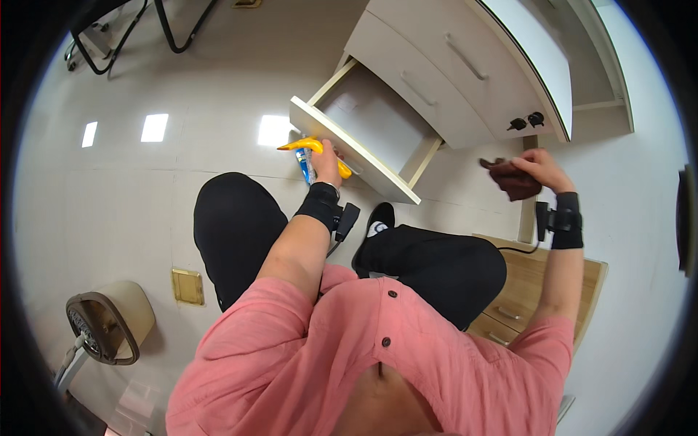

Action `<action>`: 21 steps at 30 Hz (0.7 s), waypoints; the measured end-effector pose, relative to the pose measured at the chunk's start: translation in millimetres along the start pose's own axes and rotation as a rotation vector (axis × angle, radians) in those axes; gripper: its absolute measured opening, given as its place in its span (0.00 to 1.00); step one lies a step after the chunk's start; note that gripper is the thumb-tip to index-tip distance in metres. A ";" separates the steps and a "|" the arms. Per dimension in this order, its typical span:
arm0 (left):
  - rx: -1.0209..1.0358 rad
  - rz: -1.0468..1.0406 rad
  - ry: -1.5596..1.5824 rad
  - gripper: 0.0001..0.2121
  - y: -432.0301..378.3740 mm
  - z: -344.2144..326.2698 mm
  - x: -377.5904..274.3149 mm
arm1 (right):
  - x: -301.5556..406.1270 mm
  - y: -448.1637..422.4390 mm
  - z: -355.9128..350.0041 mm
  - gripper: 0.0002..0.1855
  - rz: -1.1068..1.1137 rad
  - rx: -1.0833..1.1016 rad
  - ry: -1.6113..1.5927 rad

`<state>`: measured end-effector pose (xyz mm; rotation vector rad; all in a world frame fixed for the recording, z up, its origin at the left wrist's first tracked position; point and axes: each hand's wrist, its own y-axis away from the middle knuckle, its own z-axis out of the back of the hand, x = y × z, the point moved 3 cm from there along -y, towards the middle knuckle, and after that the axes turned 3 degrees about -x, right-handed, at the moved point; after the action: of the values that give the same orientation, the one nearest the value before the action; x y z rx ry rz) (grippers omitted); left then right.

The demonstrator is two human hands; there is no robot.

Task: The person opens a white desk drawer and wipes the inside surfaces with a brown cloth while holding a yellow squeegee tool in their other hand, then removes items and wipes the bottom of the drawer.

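My left hand [326,163] is closed around a bright yellow curved object [305,144], whose other end shows below the fingers. A blue-and-clear package [304,164] is beside that hand; whether it is held too, I cannot tell. Just right of the hand is the white front of a pulled-out drawer [354,150]. Inside, the drawer shows a pale bottom with a small light patch. My right hand [540,166] pinches a dark brown piece of cloth or leather [515,181], which hangs in the air right of the drawer.
The white cabinet [436,60] has shut drawers above the pulled-out one, and keys [526,121] in its lock. A wooden drawer unit [529,294] stands near my right knee. A beige bin [122,321] is at lower left, a black-framed chair [180,27] at upper left.
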<state>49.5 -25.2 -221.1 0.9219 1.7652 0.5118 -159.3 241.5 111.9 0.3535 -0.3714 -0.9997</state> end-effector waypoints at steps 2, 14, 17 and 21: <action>-0.013 -0.024 -0.023 0.10 -9.2 9.6 0.5 | -7.6 19.7 21.3 0.22 -0.063 -0.020 -0.031; -0.339 -0.100 0.023 0.15 2.6 33.6 7.6 | 134.4 -1.5 -21.8 0.18 0.280 0.158 -0.102; -0.378 -0.089 -0.078 0.15 -2.6 35.8 11.3 | 158.8 -49.8 -70.9 0.14 0.416 -0.003 -0.139; -0.433 -0.125 -0.110 0.13 -10.7 38.1 19.5 | 159.6 -104.5 -158.8 0.13 0.397 -0.417 0.269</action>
<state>77.6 -19.7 -254.7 0.5225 1.5182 0.7129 -86.4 70.9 -53.0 0.0287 0.0184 -0.6071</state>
